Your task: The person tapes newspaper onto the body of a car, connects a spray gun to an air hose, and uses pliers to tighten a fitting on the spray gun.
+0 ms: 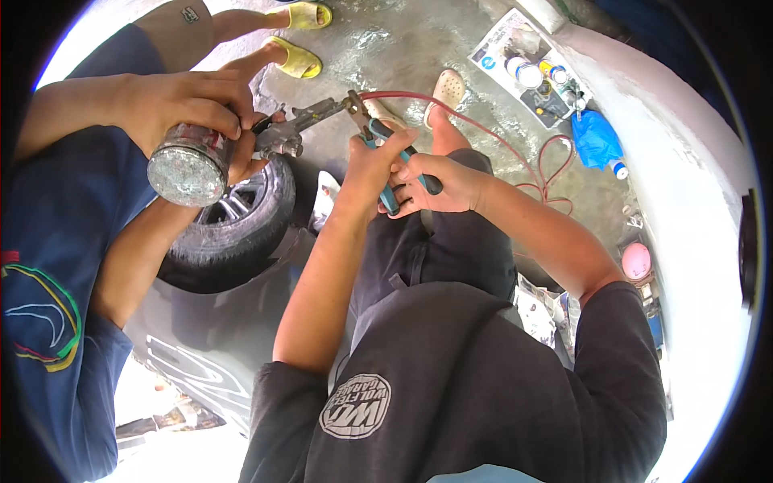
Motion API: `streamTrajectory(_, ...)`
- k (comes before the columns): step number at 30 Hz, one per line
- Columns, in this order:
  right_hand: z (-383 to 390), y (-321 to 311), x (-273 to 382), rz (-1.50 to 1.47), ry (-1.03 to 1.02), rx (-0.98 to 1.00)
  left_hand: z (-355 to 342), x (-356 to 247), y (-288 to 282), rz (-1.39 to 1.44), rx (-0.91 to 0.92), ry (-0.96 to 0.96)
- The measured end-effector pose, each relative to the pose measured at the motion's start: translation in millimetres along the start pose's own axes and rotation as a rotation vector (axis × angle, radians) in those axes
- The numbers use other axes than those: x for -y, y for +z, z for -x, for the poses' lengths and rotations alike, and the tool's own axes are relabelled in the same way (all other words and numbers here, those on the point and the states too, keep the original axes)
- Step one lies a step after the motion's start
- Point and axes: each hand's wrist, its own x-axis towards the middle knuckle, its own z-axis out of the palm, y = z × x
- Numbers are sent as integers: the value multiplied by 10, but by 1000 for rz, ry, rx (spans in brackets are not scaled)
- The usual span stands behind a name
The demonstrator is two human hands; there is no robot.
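Note:
Pliers [360,115] with teal and black handles are held out in front of my black shirt. My left hand [367,173] wraps round them below the jaws. Fingers of my right hand [452,183] close about the handles from the other side. The jaws meet the hose end of a metal spray gun [312,117], where a red hose [493,130] joins it; whether they bite on the fitting I cannot tell. A co-worker's hands [179,103] hold the gun by its paint-stained cup [187,179], to the left.
A car wheel [256,217] and dark body panel [213,322] lie below the gun. The hose loops over the wet floor [394,48]. Cans [527,75] stand on printed paper at the upper right, near a blue bag [597,138] and a pale wall [668,153].

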Motion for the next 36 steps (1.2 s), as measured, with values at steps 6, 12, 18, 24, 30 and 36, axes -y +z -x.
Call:
streamTrajectory(6, 92, 122, -105, 83, -72, 10, -119, 231, 12, 163, 19, 124)
streamTrajectory(12, 86, 99, -281, 139, -239, -9, -50, 283, 69, -21, -94, 227)
streamTrajectory(18, -35, -65, -476, 183, -251, 21, -64, 414, 5, -38, -40, 268)
streamTrajectory(24, -166, 1, -720, 264, -498, -44, 14, 305, -101, -316, 1, 422)
streamTrajectory(30, -380, 91, -939, 463, -775, -180, 69, 151, -252, -532, 185, 445)
streamTrajectory(36, -292, 475, -1016, 201, -703, -314, -61, 219, -510, -602, 288, 465)
